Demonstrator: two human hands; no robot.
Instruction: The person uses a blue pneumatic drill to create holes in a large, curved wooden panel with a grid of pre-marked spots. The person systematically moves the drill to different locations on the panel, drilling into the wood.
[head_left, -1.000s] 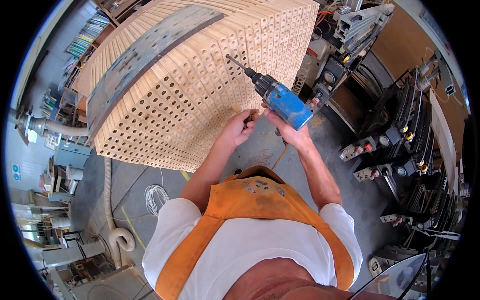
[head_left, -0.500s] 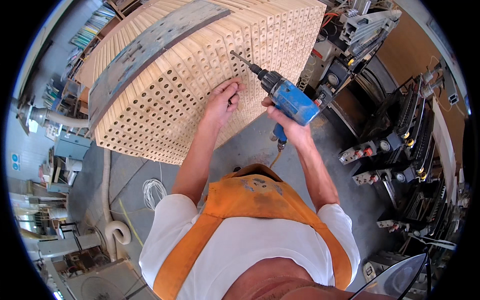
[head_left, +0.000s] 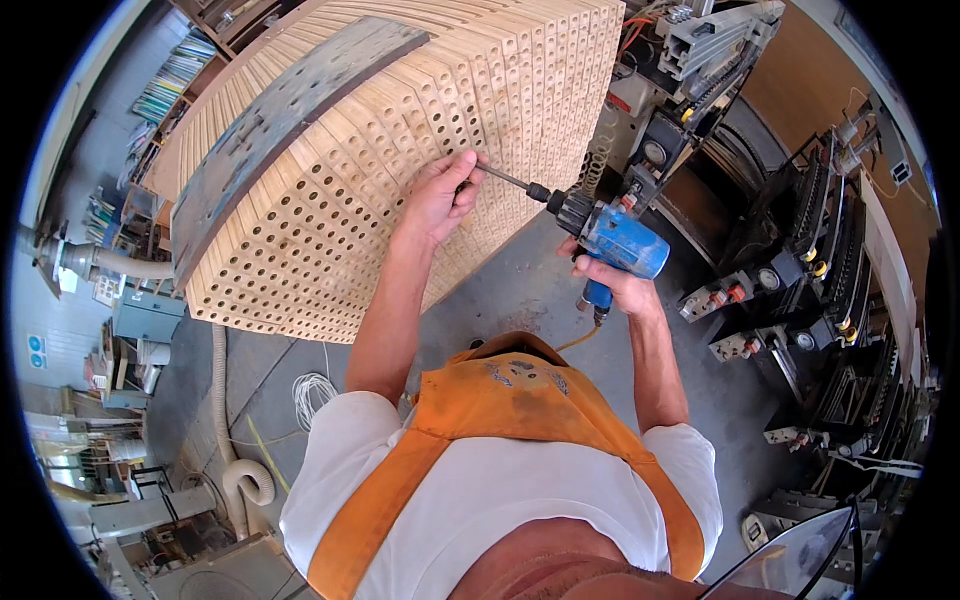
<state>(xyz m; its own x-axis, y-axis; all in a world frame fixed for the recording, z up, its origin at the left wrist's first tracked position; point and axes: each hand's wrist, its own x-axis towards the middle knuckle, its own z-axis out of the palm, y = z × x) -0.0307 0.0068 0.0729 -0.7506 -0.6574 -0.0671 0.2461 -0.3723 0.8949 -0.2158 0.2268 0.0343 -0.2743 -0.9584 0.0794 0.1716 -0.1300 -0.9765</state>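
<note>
My right hand [head_left: 618, 278] is wrapped round the handle of a blue air driver [head_left: 625, 243], which has a hose at its base. Its long, thin bit [head_left: 505, 176] points left and slightly up. The bit's tip meets the pinched fingertips of my left hand [head_left: 440, 196]. Something small and dark shows among those fingers, too hidden to name. Just beyond the hand rises a large stack of light wooden boards [head_left: 400, 170], its face covered in rows of round holes. Many holes at the left and a few near the top have dark rims; the others look plain.
A dark, worn board [head_left: 290, 115] lies along the stack's top edge. Machinery with gauges [head_left: 770, 290] lines the right side. On the floor at left are coiled white cable [head_left: 313, 395] and a ribbed hose [head_left: 220, 400]. Shelves [head_left: 180, 80] stand behind.
The driver has moved right and down, away from the holes, and its bit tip has come to my left fingertips. My left hand has shifted slightly left.
</note>
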